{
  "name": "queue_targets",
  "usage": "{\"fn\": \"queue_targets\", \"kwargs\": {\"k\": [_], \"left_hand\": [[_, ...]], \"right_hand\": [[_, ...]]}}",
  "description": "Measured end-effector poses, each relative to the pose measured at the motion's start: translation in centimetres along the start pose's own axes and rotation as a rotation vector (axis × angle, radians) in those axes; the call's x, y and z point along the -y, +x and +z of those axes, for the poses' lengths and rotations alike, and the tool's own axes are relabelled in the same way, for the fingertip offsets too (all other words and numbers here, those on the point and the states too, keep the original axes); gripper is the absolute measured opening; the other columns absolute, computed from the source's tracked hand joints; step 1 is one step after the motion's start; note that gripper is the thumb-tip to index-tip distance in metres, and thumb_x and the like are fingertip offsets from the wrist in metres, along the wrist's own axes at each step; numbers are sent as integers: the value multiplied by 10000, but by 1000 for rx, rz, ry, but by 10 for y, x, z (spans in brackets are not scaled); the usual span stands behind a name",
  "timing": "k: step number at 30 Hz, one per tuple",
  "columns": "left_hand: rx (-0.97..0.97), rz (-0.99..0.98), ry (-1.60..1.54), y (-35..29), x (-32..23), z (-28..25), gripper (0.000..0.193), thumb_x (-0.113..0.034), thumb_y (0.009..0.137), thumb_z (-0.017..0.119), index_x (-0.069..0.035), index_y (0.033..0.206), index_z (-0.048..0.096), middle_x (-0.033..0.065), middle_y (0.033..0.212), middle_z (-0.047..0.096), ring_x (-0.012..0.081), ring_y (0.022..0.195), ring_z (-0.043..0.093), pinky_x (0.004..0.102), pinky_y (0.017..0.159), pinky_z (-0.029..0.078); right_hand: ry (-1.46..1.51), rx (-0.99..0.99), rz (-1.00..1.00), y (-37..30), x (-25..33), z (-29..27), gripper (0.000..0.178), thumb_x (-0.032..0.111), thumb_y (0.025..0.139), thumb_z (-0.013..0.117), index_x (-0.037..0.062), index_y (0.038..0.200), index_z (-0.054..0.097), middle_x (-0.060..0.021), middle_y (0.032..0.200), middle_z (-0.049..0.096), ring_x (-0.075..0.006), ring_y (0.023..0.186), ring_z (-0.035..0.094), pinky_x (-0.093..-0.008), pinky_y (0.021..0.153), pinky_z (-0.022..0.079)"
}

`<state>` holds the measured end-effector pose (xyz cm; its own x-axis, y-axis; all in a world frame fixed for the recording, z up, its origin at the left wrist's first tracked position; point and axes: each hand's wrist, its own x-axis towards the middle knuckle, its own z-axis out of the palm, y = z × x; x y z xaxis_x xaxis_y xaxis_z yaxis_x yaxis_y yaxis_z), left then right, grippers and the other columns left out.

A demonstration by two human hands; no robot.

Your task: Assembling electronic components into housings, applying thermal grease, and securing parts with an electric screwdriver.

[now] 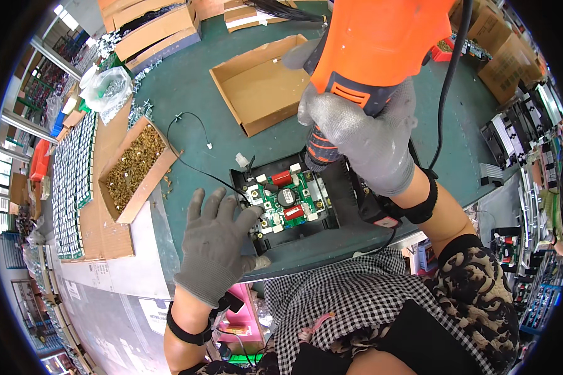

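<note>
In my right hand (372,134), gloved in grey, is an orange power screwdriver (381,44). The fingers wrap round its body, and its dark nose points down at the far right part of a green circuit board (268,205). The tip and any screw beneath it cannot be made out. That board lies in a black housing (297,239) and carries red components and a round coil. My left hand (216,244), also gloved, rests at the housing's left side. Its fingers are spread, with the index finger by the board's edge and the thumb near the front corner.
Left of the housing stands a cardboard tray of brass-coloured screws (131,169), beside rows of small parts (72,187). An open cardboard box (259,84) sits behind. A thin black wire (197,167) runs from the housing; the tool's cord (450,94) hangs on the right.
</note>
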<state>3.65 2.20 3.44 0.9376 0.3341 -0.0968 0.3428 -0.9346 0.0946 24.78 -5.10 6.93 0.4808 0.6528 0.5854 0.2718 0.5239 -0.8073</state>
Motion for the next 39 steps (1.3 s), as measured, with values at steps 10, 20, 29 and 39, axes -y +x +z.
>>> {"fn": "queue_targets", "kwargs": {"k": [10, 20, 29, 39], "left_hand": [[7, 13, -10, 3, 1, -1, 787, -458, 413, 787, -170, 1109, 561, 125, 1095, 541, 321, 1162, 444, 507, 1062, 246], [7, 28, -14, 3, 4, -2, 788, -435, 386, 805, -182, 1096, 573, 125, 1083, 542, 316, 1148, 453, 495, 1059, 251], [-45, 39, -30, -1, 10, 8, 758, -490, 414, 799, -192, 1078, 584, 99, 1087, 554, 309, 1154, 458, 471, 1056, 250], [-9, 4, -87, 2, 6, 4, 672, -432, 469, 819, -197, 1057, 596, 78, 1107, 573, 265, 1177, 462, 463, 1073, 253]], "right_hand": [[234, 33, -117, 4, -13, -8, 426, -33, 694, 636, 31, 1086, 484, -69, 954, 616, -121, 844, 605, -281, 715, 509], [-84, -7, 125, -3, 1, 2, 207, -94, 730, 517, 5, 904, 569, -69, 748, 606, -125, 610, 583, -266, 564, 489], [-363, 194, -206, 11, 18, -4, 190, -58, 745, 558, -10, 928, 574, -92, 778, 628, -136, 637, 597, -283, 578, 503], [56, 142, -1, 4, -3, 70, 278, -36, 736, 597, 13, 1005, 549, -79, 920, 616, -89, 622, 562, -221, 522, 462]]}}
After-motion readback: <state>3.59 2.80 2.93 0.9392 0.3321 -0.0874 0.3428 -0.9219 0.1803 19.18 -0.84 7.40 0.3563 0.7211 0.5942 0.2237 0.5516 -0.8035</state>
